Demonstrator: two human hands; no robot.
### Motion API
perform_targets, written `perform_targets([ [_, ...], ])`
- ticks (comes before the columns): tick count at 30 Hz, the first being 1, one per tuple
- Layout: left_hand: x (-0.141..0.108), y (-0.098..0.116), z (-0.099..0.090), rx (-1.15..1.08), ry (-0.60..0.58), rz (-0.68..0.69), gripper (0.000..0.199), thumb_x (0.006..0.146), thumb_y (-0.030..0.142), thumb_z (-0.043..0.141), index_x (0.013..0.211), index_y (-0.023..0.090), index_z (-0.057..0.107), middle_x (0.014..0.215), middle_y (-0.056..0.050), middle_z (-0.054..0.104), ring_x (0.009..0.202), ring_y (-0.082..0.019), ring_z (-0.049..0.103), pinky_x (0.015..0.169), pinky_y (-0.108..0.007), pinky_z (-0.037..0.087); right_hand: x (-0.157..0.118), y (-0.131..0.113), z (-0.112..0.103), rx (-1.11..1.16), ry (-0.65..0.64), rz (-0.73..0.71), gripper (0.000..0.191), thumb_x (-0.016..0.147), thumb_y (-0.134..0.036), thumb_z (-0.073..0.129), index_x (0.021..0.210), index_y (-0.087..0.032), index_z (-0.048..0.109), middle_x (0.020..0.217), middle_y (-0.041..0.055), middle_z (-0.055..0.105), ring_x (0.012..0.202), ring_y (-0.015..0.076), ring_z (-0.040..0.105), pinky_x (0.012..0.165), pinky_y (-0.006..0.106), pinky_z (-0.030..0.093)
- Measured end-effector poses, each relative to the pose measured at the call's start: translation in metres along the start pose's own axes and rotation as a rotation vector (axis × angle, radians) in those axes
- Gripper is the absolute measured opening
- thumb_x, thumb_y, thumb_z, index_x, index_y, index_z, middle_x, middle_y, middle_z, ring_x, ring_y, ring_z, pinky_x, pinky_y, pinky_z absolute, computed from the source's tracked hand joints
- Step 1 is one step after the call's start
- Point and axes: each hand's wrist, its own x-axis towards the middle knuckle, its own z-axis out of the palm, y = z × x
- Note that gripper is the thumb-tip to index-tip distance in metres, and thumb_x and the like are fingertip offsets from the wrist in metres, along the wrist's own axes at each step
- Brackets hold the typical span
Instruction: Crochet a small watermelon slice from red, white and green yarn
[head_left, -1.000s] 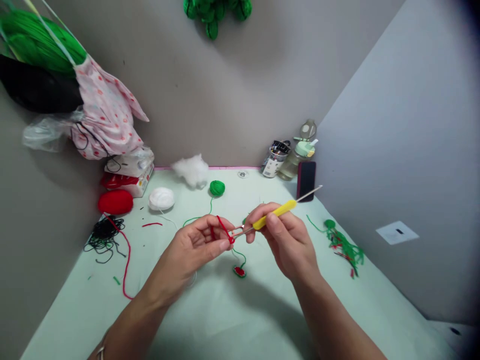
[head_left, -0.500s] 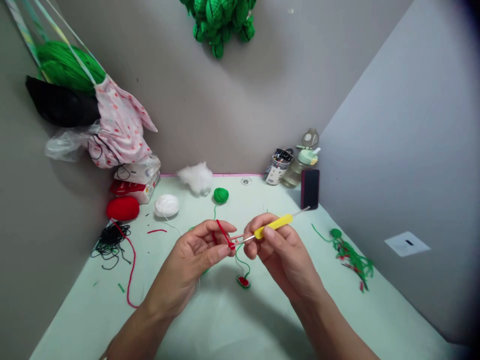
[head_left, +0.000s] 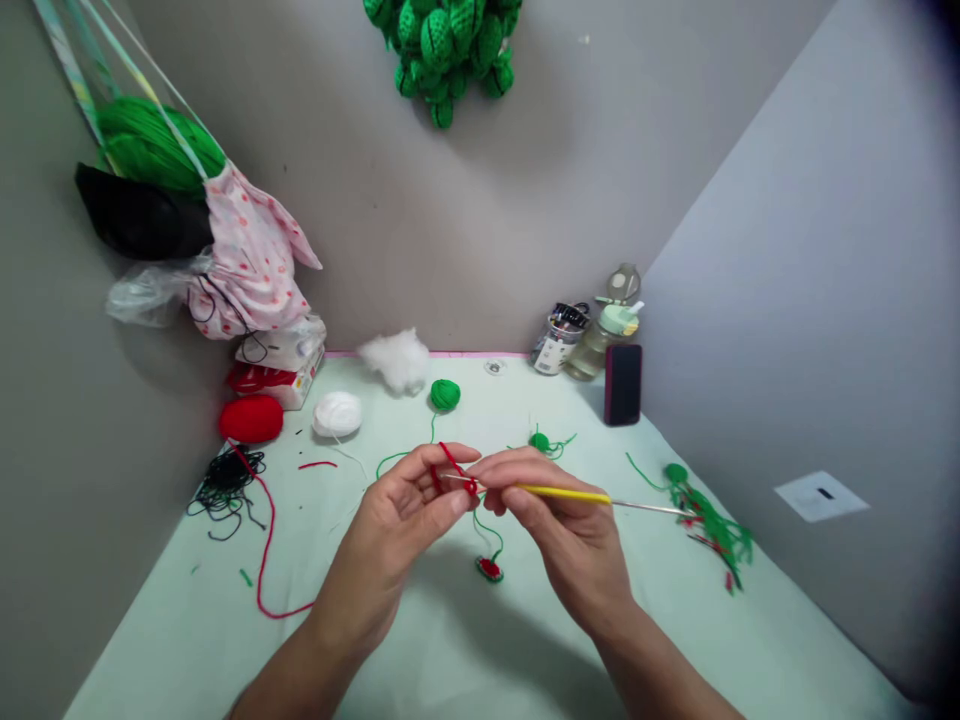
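My left hand [head_left: 401, 535] pinches a small piece of red crochet work [head_left: 471, 487], with red yarn [head_left: 450, 457] running up over its index finger. A crochet hook with a yellow handle [head_left: 566, 494] is gripped in my right hand [head_left: 566, 535]. The hook's metal tip passes at the red stitches and points left; its other metal end sticks out to the right. Below the hands, a small red, white and green crocheted round [head_left: 490, 569] lies on the table, tied to a green strand. Part of the red work is hidden by my fingers.
Balls of red yarn [head_left: 251, 418], white yarn [head_left: 337, 414] and green yarn [head_left: 445, 395] sit toward the back, near white stuffing [head_left: 396, 361]. A phone [head_left: 623, 385] leans at the back right beside a bottle [head_left: 600, 340]. Green scraps [head_left: 709, 520] lie at right.
The hook has swung from slanting up-right to nearly level, its back end now lower. My right hand has turned and closed in on the left. The view has shifted slightly.
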Motion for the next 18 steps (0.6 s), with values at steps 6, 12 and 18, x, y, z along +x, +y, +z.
perform_targets([
  [6,0.001,-0.002,-0.004,0.028,0.04,-0.017,0.024,0.087,0.043,0.087,0.108,0.03,0.087,0.088,-0.001,0.074,0.091,-0.018,0.066,0.092,-0.03,0.05,-0.004,-0.003,0.0,-0.216,-0.028,-0.148,0.024,0.104,-0.013,0.064,0.113,-0.028,0.081,0.103,0.0037,0.083,0.099,0.0177,0.076,0.086,0.03,0.065],
  [12,0.003,-0.009,0.004,-0.082,0.096,-0.032,0.037,0.079,0.036,0.096,0.114,0.029,0.086,0.085,0.001,0.072,0.085,-0.013,0.065,0.085,-0.024,0.052,-0.009,0.001,0.004,-0.666,-0.039,-0.463,0.033,0.102,-0.003,0.059,0.125,-0.021,0.075,0.111,0.011,0.079,0.096,0.0199,0.076,0.077,0.03,0.065],
  [18,0.002,-0.01,0.008,-0.279,-0.009,-0.187,0.042,0.079,0.037,0.095,0.118,0.025,0.085,0.095,-0.002,0.075,0.091,-0.014,0.068,0.089,-0.024,0.055,-0.014,0.005,0.003,-0.664,0.017,-0.469,0.038,0.101,-0.001,0.058,0.128,-0.022,0.075,0.11,0.0099,0.077,0.098,0.0193,0.075,0.08,0.03,0.064],
])
